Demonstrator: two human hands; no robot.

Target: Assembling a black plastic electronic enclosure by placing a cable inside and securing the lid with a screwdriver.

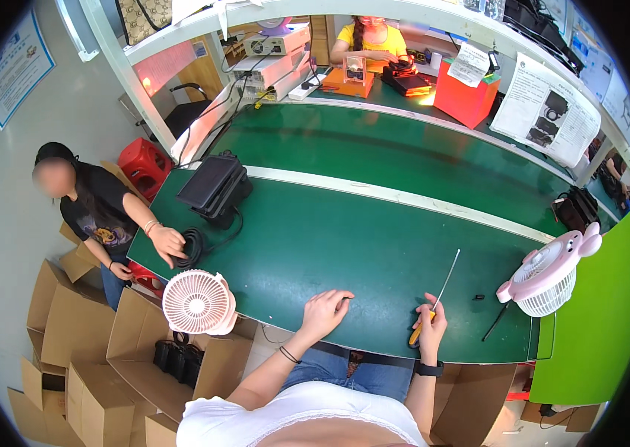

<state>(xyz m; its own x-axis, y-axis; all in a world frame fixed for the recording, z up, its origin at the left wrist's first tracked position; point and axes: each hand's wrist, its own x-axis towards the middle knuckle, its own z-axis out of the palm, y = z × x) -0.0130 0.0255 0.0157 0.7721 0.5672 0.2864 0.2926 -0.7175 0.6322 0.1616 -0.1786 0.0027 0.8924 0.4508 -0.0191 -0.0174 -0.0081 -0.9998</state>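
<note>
My right hand (432, 331) is closed round the yellow-and-black handle of a screwdriver (446, 279). Its long thin shaft points up and away over the green table. Near the front edge, my left hand (324, 314) rests on the tabletop with curled fingers. A small black piece (346, 299), too small to name more exactly, shows at its fingertips. Right of the screwdriver lie another small black piece (479, 297) and a thin dark rod (495, 322).
A pink fan (197, 302) stands at the left front edge, another with ears (546, 272) at the right. Far left, a co-worker's hand (168, 243) touches a coiled black cable (193, 249) by a black device (217, 186). Open cardboard boxes (144, 335) stand lower left. Another person sits beyond the shelf.
</note>
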